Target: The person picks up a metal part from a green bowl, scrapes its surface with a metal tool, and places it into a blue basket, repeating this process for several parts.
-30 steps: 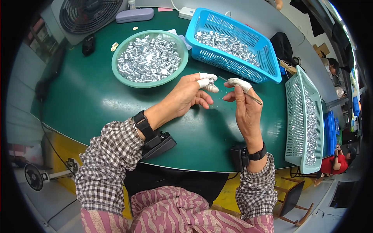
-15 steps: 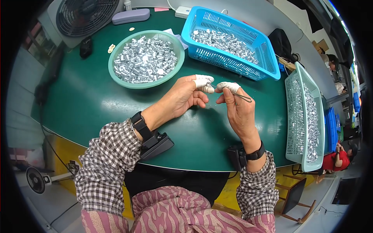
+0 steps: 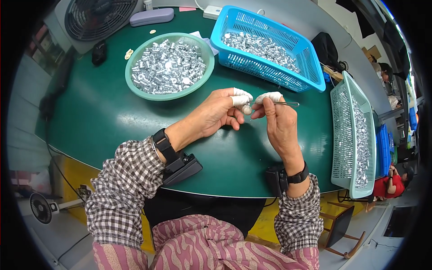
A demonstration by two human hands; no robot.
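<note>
Over the green table my left hand [image 3: 211,112] and my right hand [image 3: 281,121] nearly meet, with white tape wrapped round thumb and finger tips. My left thumb and forefinger pinch a small metal piece [image 3: 248,104], mostly hidden by the fingers. In my right hand is a thin metal wire tool [image 3: 290,104], its looped end sticking out to the right and its tip at the pinched piece. Beyond my left hand stands a round green basket [image 3: 129,83] heaped with small silvery metal parts [image 3: 166,67]. A blue basket [image 3: 252,66] behind my right hand holds more.
To the right a pale green basket [image 3: 344,148] of similar parts stands at the table's edge. A purple case [image 3: 152,16], a fan [image 3: 100,20] and a small black object [image 3: 99,53] are at the far left. A person in red [image 3: 389,186] is at the far right.
The looped end of the wire tool has swung up from slanting down to nearly level. Both hands have shifted slightly, and more of the left fingertips shows.
</note>
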